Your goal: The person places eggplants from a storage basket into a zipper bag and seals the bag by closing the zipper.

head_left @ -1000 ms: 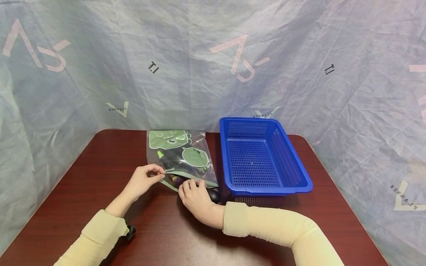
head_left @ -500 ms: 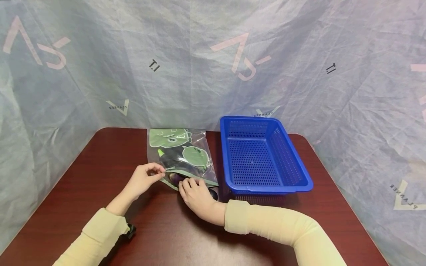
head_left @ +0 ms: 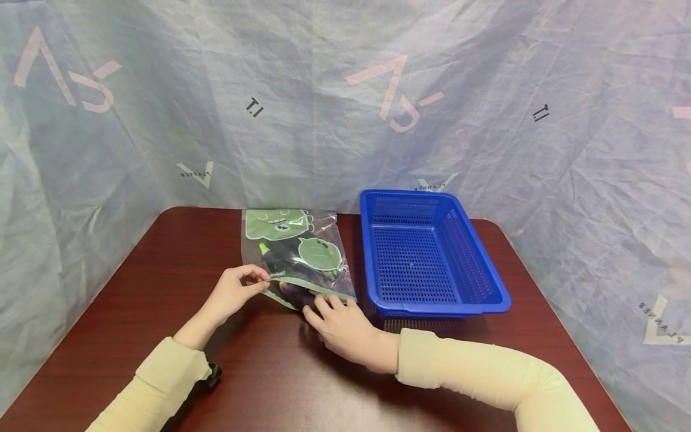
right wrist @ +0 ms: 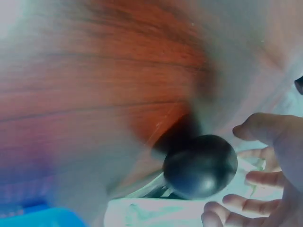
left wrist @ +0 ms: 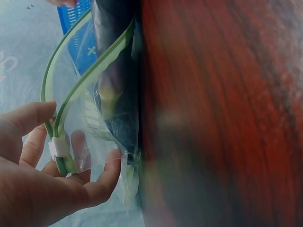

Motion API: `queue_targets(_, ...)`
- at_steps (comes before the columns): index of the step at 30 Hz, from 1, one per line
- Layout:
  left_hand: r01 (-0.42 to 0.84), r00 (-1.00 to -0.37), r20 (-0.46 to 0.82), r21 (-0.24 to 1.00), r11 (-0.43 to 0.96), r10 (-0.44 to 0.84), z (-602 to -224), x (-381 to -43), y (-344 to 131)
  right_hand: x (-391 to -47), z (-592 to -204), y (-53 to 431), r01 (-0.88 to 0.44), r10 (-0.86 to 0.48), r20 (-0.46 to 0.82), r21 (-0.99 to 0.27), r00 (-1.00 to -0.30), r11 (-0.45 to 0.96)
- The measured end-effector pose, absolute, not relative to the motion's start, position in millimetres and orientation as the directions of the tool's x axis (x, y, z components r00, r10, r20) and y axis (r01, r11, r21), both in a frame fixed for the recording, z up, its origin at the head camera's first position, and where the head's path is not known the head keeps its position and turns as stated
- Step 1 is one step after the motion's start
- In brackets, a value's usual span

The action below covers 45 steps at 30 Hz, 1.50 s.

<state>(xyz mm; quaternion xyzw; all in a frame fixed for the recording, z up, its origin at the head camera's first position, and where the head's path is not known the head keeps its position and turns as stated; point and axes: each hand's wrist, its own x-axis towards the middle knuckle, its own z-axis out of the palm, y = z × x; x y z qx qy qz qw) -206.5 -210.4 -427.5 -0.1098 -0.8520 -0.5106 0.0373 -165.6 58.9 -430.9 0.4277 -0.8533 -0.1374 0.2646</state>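
A clear zip bag (head_left: 254,255) with green prints lies near the table's back edge, a dark eggplant (head_left: 278,258) with a green stem inside it. My left hand (head_left: 232,294) pinches the left end of its green zip edge, beside a white slider (left wrist: 59,147). A second eggplant (head_left: 297,295) lies in the parted mouth of the bag. Over that eggplant's right part is my right hand (head_left: 351,330), at the bag's lip. The right wrist view shows the eggplant's rounded dark end (right wrist: 201,165) beside the spread fingers and thumb; contact is unclear.
A blue perforated basket (head_left: 499,294) stands on the table right of the bag. Grey printed cloth (head_left: 313,144) hangs behind and at both sides. The dark red wooden table (head_left: 259,378) extends in front of the bag.
My right hand has shifted right along the eggplant, covering the rounded end that showed earlier. More of the eggplant shows in the bag's mouth. The left hand keeps its pinch in nearly the same place.
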Motion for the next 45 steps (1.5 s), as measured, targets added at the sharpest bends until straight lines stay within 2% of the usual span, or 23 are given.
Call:
queue_targets(8,0.232,-0.972,0.181,0.862,0.451,0.153,-428.1,-207.2,-210.4,-166.7,-428.9,87.4,-0.768,-0.810,0.283,0.270,-0.514,0.581)
queue_targets(16,0.230,-0.972,0.179,0.858,0.459,0.153,-430.8,-207.9,-209.3,-168.6,-439.6,97.6,-0.800,-0.797,0.271,0.129,-0.540,0.586)
queue_targets(22,0.223,-0.974,0.174,0.864,0.452,0.147,-428.2,-206.6,-207.4,-169.0,-441.1,95.4,-0.806,-0.800,0.287,0.132,-0.527,0.578)
queue_targets(41,0.216,-0.975,0.167,0.866,0.452,0.146,-425.5,-206.2,-206.6,-170.5,-428.3,69.1,-0.789,-0.835,0.329,0.300,-0.442,0.536)
queue_targets(45,0.218,-0.975,0.168,0.865,0.452,0.148,-426.2,-206.9,-206.0,-172.4,-428.9,63.4,-0.774,-0.830,0.339,0.322,-0.442,0.544)
